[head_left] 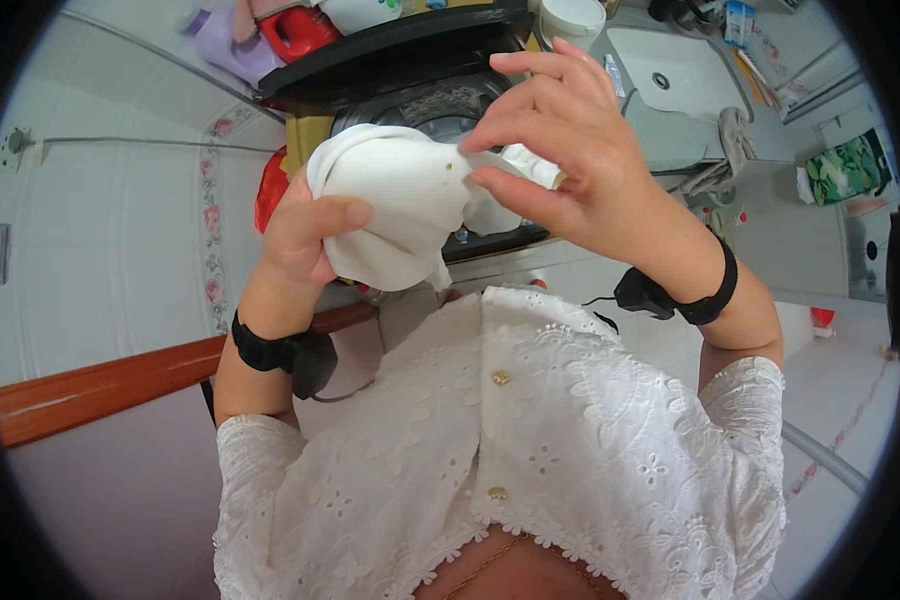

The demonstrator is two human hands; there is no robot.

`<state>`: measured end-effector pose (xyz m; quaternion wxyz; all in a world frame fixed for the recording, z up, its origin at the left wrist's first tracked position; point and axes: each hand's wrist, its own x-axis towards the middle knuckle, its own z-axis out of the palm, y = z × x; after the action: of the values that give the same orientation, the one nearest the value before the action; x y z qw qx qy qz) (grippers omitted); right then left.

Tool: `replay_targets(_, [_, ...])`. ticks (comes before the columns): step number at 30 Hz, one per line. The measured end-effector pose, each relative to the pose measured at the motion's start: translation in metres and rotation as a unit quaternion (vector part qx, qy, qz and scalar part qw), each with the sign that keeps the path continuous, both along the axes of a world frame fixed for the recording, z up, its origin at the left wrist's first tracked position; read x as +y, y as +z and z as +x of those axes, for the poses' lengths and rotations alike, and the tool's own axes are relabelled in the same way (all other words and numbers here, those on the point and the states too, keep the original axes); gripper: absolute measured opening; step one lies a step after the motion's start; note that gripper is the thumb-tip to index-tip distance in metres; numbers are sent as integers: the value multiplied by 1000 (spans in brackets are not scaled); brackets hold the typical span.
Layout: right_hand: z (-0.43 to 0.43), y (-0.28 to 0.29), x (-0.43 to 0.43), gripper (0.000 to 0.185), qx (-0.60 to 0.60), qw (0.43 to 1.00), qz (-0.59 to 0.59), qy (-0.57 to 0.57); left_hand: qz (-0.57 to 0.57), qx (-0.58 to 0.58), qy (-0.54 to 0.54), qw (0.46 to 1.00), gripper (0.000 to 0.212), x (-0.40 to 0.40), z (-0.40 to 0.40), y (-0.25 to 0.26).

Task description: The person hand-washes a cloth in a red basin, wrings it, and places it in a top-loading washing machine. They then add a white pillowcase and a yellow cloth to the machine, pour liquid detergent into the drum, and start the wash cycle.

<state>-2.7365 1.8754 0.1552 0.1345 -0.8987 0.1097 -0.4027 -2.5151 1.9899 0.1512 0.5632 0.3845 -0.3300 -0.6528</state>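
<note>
A white piece of cloth (390,195) with small brownish spots near its right part is held up in front of me. My left hand (307,225) grips its left side, thumb on top. At the cloth's right end, the thumb and forefinger of my right hand (562,142) are at its edge, other fingers spread; whether they pinch it I cannot tell. Behind the cloth is a top-loading washing machine (397,67) with its black lid raised and the drum partly visible. Each wrist wears a black strap with a small device.
Purple (229,45) and red (296,34) plastic bottles stand behind the lid. A white bucket (572,22) and a white sink (679,71) are at the back right, with a grey-green cloth (664,135) on the counter's edge. An orange-brown wooden rail (112,382) runs at left.
</note>
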Motion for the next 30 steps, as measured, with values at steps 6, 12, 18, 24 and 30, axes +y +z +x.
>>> replay_targets(6, [-4, 1, 6, 15, -10, 998, -55, -23, 2, -31, -11, 999, 61, -2, -8, 5])
replay_targets(12, [-4, 2, 10, 20, 5, 995, -94, -43, 11, -49, -24, 998, 61, -2, -14, 8])
replay_targets(18, [-3, -1, 11, 22, -3, 987, -145, -69, 12, -50, -23, 998, 60, -5, -19, 10])
replay_targets(24, [-27, 5, -4, 9, -5, 994, -46, -99, 4, -31, -10, 999, 58, -6, -14, 3])
replay_targets(30, [-101, -48, -34, 8, 123, 971, 69, -195, -13, 4, -3, 1000, 55, -9, -3, 1])
